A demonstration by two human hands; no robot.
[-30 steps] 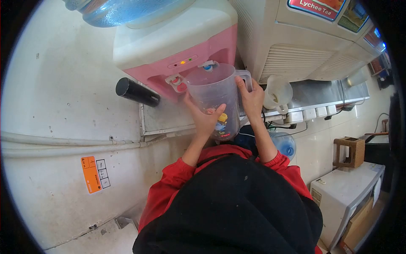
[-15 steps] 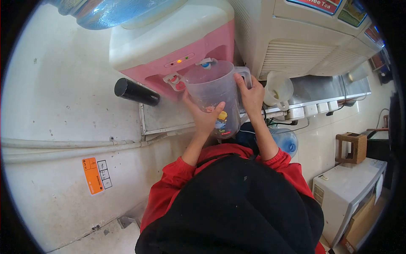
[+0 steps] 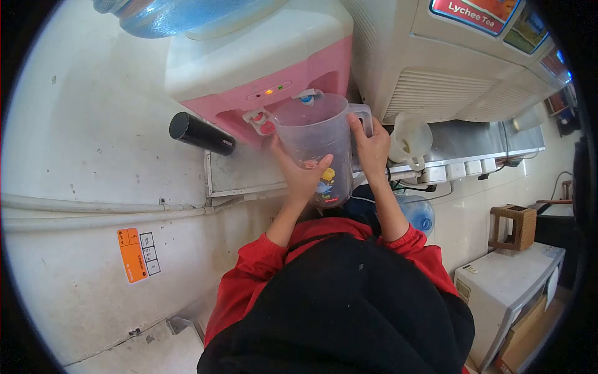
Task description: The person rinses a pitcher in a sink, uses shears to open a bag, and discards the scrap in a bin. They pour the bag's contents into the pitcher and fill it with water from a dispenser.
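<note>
Between my two hands is a clear plastic pitcher (image 3: 317, 140) with small coloured pictures on its side. My left hand (image 3: 300, 171) is wrapped round the left side of its body, thumb in front. On the other side my right hand (image 3: 372, 146) grips the handle. The pitcher's open top sits under the taps of a pink and white water dispenser (image 3: 212, 103). A blue tap (image 3: 306, 98) is just above the rim, and a red tap (image 3: 258, 120) is left of it. I cannot see any stream of water.
A black cylindrical bottle (image 3: 202, 134) stands left of the dispenser. To the right are a second clear pitcher (image 3: 411, 138) on the metal counter (image 3: 458, 137) and a large beige machine (image 3: 448, 75). Below are a blue water bottle (image 3: 416, 213), a woven stool (image 3: 514, 227) and a white appliance (image 3: 498, 277).
Both hands keep the same hold on the pitcher, which stays by the taps. The view has shifted slightly.
</note>
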